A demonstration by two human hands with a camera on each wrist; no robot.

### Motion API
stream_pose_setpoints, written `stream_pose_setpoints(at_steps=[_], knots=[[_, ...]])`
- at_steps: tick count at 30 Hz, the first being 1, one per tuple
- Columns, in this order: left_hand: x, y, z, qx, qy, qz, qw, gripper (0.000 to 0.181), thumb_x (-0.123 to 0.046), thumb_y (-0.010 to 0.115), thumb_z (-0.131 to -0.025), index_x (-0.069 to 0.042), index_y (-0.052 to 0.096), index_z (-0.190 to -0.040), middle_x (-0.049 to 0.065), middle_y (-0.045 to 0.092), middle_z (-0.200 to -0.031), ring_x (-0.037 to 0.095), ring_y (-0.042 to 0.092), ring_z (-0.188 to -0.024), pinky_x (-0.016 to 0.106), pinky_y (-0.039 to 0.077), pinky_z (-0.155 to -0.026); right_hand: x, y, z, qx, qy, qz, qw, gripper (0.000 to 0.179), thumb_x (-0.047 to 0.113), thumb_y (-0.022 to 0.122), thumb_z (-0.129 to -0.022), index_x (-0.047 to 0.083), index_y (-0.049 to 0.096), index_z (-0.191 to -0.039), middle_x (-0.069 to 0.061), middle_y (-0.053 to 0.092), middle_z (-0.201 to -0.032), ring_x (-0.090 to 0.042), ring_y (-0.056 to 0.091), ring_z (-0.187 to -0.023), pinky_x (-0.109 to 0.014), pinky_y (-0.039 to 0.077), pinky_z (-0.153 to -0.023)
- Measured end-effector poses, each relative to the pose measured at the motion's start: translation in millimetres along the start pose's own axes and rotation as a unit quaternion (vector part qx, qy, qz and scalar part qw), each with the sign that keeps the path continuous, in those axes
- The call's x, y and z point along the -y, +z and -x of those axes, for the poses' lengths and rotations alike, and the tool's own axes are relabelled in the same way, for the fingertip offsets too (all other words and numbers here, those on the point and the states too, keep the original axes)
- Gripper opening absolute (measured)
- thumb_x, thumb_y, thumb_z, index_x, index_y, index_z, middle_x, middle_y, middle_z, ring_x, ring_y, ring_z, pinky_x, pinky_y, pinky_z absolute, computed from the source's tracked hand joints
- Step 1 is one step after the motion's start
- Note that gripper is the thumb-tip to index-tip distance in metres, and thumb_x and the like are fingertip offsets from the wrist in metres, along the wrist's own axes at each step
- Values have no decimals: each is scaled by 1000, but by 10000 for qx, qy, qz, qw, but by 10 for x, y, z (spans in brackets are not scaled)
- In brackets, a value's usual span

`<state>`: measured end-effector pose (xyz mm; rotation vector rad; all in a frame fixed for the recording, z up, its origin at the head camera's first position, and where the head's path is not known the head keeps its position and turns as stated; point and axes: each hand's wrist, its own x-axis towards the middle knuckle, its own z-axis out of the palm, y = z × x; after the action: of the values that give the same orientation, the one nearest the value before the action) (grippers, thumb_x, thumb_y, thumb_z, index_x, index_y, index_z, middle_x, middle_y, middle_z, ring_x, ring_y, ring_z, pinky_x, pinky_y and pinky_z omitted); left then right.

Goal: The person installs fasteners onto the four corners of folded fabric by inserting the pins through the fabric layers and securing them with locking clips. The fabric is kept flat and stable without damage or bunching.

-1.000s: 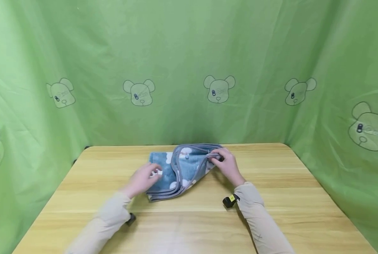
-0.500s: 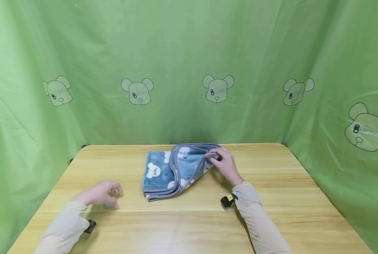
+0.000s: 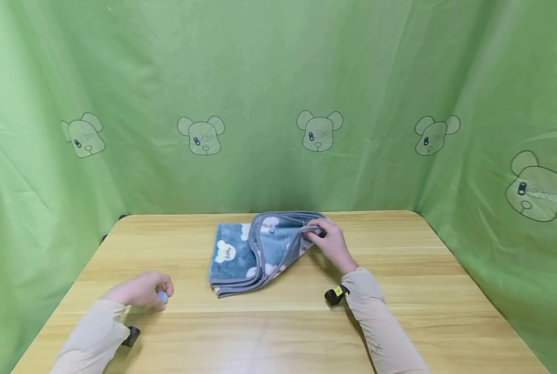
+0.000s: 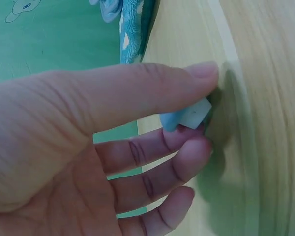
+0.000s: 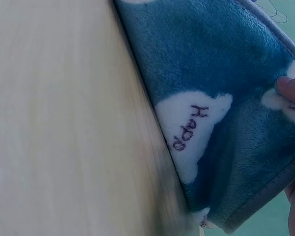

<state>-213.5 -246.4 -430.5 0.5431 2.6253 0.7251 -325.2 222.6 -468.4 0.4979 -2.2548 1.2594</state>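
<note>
A folded blue fleece blanket (image 3: 234, 265) with grey edging and white bear heads lies at the far middle of the table. My right hand (image 3: 332, 244) pinches its right corner between thumb and fingers and holds the upper layers lifted. In the right wrist view the raised blanket (image 5: 201, 64) shows its fleecy side, with the thumb on top of it near the edge. Off to the left, my left hand (image 3: 143, 290) pinches a small light-blue and white piece (image 4: 194, 114) between thumb and fingertips, low over the table. A small round blue thing (image 3: 272, 230) sits on the blanket's upper fold.
The wooden table (image 3: 269, 337) ends at the back against a green curtain (image 3: 260, 176) printed with bear heads, which also hangs at both sides. Each wrist carries a black camera, such as the right one (image 3: 335, 296).
My left hand has moved from the blanket leftward and toward me, and its fingers have closed on the small blue-and-white piece. The right hand keeps its hold on the blanket corner.
</note>
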Motion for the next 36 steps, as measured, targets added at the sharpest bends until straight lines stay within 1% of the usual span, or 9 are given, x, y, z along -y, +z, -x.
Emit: stream_pose_setpoints(at_steps=[5,9,12,17,22,25,28,31,36], knots=[[-14,-37,-64,-265,201,43,9994,24,-2,75,-71,-7,61,-89,3,58,-81,15,50,-71,25,44,-60,5,-5,0,35,39,-27,10000,16,7,78,-78,9,73,-93,-9,70,-95,-11,55,-89,-17,47,-80],[-55,-151,-161,-752,431,-179,9961,23,-6,75,-74,-6,62,-93,3,58,-81,13,50,-72,25,43,-61,8,-9,0,38,13,7,10000,16,7,78,-78,9,73,-93,-9,70,-95,-12,55,-90,-19,48,-82],[-117,-263,-250,-1155,506,-297,9916,21,-8,74,-79,-4,62,-96,3,60,-83,12,52,-73,25,43,-63,13,-13,3,17,-61,81,9999,17,6,78,-78,9,73,-93,-9,70,-95,-14,56,-91,-21,49,-82],[-304,-411,-416,-1604,565,-328,9849,20,-17,71,-87,-5,63,-101,4,63,-87,13,56,-76,28,48,-66,13,-6,5,3,-225,152,9996,17,4,78,-78,8,73,-94,-10,71,-95,-14,57,-91,-21,49,-82],[-566,-440,-645,-1955,654,-261,9782,29,-28,67,-91,-5,65,-109,7,66,-94,17,61,-84,35,52,-75,13,-1,3,6,-262,106,9996,16,4,78,-78,8,73,-93,-9,72,-94,-11,55,-91,-18,48,-82],[-729,-403,-832,-2170,819,-83,9727,30,-31,68,-91,-7,66,-109,7,68,-95,19,63,-85,37,54,-78,14,-5,3,24,-235,113,9997,16,4,78,-78,8,73,-93,-9,72,-94,-12,55,-91,-19,48,-83],[-868,-349,-1046,-2345,981,280,9668,27,-30,68,-91,-9,66,-109,7,68,-96,19,64,-85,36,54,-78,20,-7,-4,30,-241,167,9996,17,4,78,-78,8,73,-93,-9,73,-95,-15,57,-93,-22,48,-85],[-981,-283,-1261,-2469,1041,749,9605,26,-31,66,-92,-11,66,-109,8,69,-98,20,64,-86,35,54,-78,27,-8,-11,23,-268,183,9995,17,4,78,-77,8,73,-93,-8,74,-96,-19,58,-95,-25,48,-89],[-1170,-162,-1581,-2495,1095,1469,9509,28,-31,64,-94,-10,66,-112,10,70,-104,22,65,-88,32,53,-78,27,-8,-5,13,-352,217,9991,17,4,79,-76,8,73,-92,-8,74,-96,-20,59,-95,-25,48,-87]])
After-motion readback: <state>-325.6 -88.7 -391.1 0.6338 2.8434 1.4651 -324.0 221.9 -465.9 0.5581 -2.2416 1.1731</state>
